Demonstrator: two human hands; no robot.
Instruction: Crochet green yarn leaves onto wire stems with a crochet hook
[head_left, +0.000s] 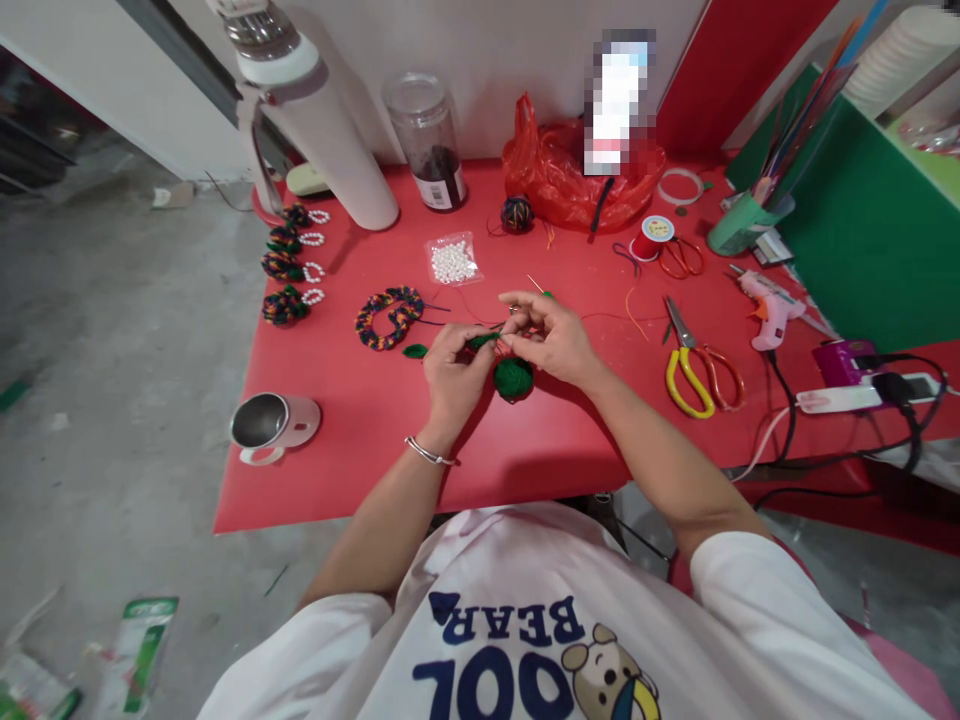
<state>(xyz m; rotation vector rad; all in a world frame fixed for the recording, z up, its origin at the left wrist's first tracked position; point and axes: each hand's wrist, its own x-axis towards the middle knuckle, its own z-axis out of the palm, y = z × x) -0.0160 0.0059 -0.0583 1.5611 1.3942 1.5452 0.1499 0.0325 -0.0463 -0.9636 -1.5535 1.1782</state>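
My left hand (457, 370) is closed, its thumb and fingers pinching a small green crochet piece (482, 341). At the right end of that piece, my right hand (551, 340) has its thumb and forefinger pinched together. What lies between those fingertips is too small to make out. Just below both hands sits a ball of green yarn (514, 379). A green crocheted leaf (415, 351) lies left of my left hand. Beyond my right hand a thin metal tip (535, 284) shows beside a bit of green. Further left is a multicoloured crocheted ring (386, 318).
Pearl beads (453, 260) in a bag, a dark yarn ball (517, 212) and a red plastic bag (551, 180) lie behind. Yellow-and-orange scissors (690, 375) and a glue gun (772, 310) are right. A mug (276, 421) and tall bottle (330, 130) stand left.
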